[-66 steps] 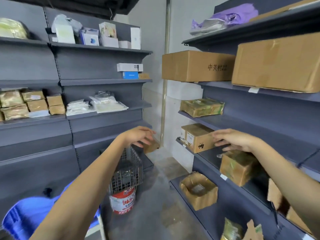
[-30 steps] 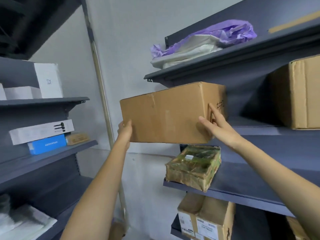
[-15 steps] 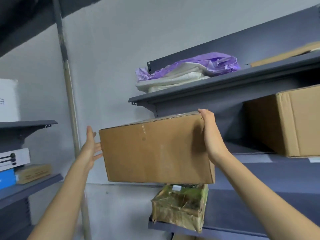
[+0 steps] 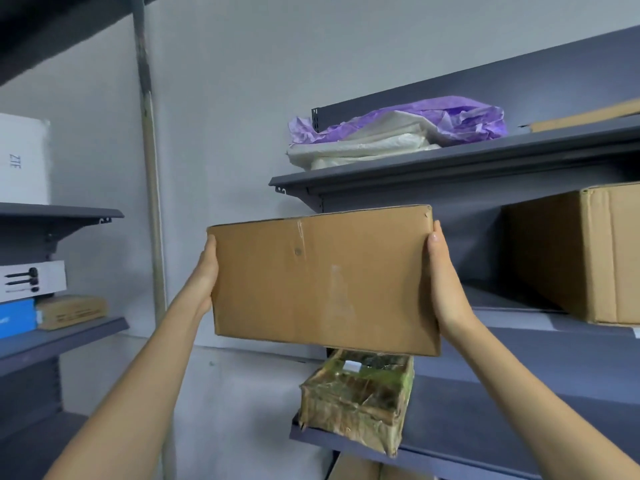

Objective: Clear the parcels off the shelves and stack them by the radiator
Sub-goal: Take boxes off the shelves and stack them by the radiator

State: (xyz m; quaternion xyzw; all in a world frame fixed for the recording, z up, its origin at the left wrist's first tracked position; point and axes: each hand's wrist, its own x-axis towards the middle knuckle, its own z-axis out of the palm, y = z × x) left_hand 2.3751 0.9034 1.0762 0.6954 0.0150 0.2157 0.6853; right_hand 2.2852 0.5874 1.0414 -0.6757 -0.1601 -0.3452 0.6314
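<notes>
Since half a second ago, the left hand (image 4: 202,278) has closed onto the box (image 4: 322,282), which it was only nearing before, and the box is now sitting level and square to the camera. The box, plain brown cardboard with clear tape down its face, is being held up in the air in front of the right-hand shelves (image 4: 519,344), clear of them. The left hand is pressing flat against the box's left end, and the right hand (image 4: 445,285) is pressing against its right end, thumb up along the edge; both grips are clamping the box between them. Both bare forearms are reaching up from the bottom of the view.

Just below the box, a parcel (image 4: 356,400) wrapped in yellow-green tape is sitting at the end of a lower shelf. To the right, a large carton (image 4: 575,254) is resting on the middle shelf. Above, purple and white bags (image 4: 391,133) are lying on the top shelf. On the left shelves (image 4: 62,336), white, blue and tan boxes (image 4: 33,280) are sitting together. A grey wall (image 4: 225,98) is filling the background.
</notes>
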